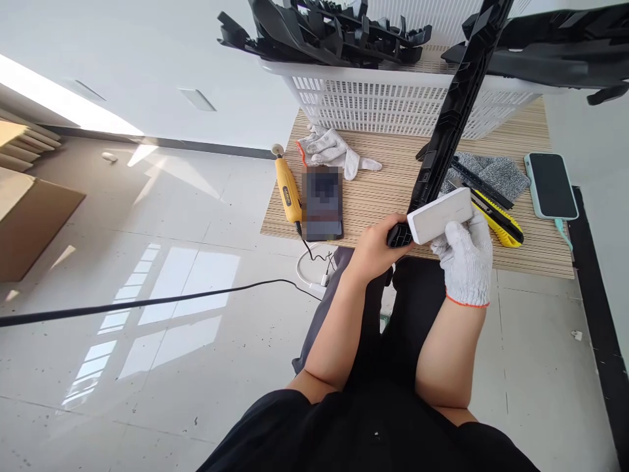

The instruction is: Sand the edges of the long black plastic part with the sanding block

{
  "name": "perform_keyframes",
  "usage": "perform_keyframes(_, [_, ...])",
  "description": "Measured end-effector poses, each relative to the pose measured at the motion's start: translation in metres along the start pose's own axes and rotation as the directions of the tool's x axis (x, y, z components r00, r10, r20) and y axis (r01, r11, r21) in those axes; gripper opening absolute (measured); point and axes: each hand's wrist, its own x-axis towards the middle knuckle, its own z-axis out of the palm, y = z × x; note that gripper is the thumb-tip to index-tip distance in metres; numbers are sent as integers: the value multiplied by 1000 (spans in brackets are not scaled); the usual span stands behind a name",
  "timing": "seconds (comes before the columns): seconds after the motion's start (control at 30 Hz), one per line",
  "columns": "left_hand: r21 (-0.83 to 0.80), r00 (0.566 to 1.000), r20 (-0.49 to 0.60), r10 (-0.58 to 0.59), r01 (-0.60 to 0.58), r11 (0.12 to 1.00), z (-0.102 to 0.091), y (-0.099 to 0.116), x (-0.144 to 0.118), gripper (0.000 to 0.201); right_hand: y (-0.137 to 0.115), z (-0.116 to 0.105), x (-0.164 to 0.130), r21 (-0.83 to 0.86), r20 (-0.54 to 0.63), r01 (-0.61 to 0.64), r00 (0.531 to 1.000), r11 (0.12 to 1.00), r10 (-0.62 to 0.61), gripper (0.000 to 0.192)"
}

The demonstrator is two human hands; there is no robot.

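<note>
My bare left hand [376, 250] is closed round the lower end of a long black plastic trim strip [445, 121], which slants up and away to the right. In a white knit glove with an orange cuff, my right hand [464, 252] grips a flat white sanding block [439, 215]. The block's left end lies close over the strip's lower end; whether they touch I cannot tell. Right behind the gloved hand lies a yellow utility knife [504, 226], beside a grey cloth [494, 174].
A white basket [363, 101] piled with black plastic parts [339, 36] stands at the table's back. On the left are a yellow rotary tool [287, 190], a spare glove [329, 147] and a dark phone-like object [322, 226]. A phone [550, 187] charges at right. A black cable [162, 300] crosses leftward.
</note>
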Motion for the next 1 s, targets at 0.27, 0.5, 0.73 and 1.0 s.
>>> perform_keyframes(0.27, [-32,1000,15,18,-17,999,-2,1,1,39,4,-7,-5,-106,174,-20,984,994,38,73])
perform_keyframes(0.5, [87,1000,9,-11,11,996,1,0,3,37,10,-5,-3,-49,86,9,996,999,-5,49])
perform_keyframes(0.73, [215,999,-35,-4,11,976,9,-3,1,30,11,-3,8,63,59,-17,998,998,13,58])
perform_keyframes(1.0, [272,999,38,38,-47,961,3,-10,-2,36,10,1,8,213,31,22,999,977,-29,39])
